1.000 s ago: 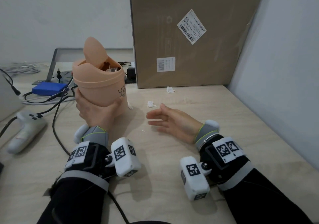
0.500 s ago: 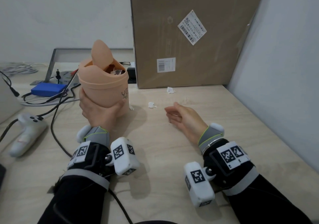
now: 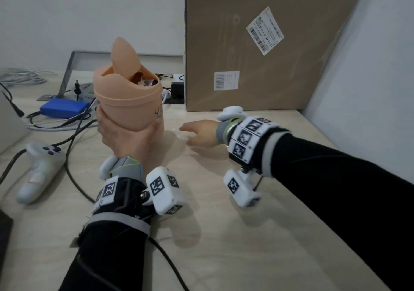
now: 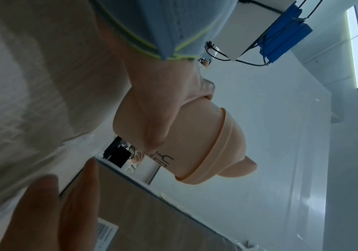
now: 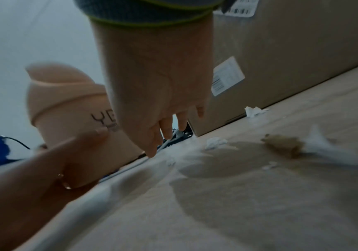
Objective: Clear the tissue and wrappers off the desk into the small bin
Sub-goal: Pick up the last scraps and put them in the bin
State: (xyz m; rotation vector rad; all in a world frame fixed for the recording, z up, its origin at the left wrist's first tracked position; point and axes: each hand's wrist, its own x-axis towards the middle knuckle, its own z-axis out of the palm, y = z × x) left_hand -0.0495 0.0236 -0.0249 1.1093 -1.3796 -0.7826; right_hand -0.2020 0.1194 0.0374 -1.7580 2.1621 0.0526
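My left hand [image 3: 122,134] grips the small peach bin [image 3: 128,102] round its lower body and holds it just above the desk [image 3: 224,234]. Its swing lid [image 3: 123,55] is tipped up, and wrappers [image 3: 146,81] show inside. My right hand [image 3: 199,133] reaches left along the desk toward the bin's base, fingers straight, holding nothing. In the right wrist view the fingers [image 5: 152,149] point down beside the bin [image 5: 66,105], with white tissue scraps [image 5: 215,142] [image 5: 254,111] on the desk behind them and a blurred scrap [image 5: 319,144] nearer. The left wrist view shows my thumb [image 4: 152,132] on the bin [image 4: 195,135].
A tall cardboard box [image 3: 257,44] stands against the back wall, right of the bin. A blue box [image 3: 63,109], black cables [image 3: 74,138] and a white controller [image 3: 38,174] lie at the left. A wall [image 3: 369,77] bounds the desk's right side.
My right hand has uncurled and moved forward and left, now lying over where the tissue scraps were, next to the bin's base. My left hand keeps its grip on the bin.
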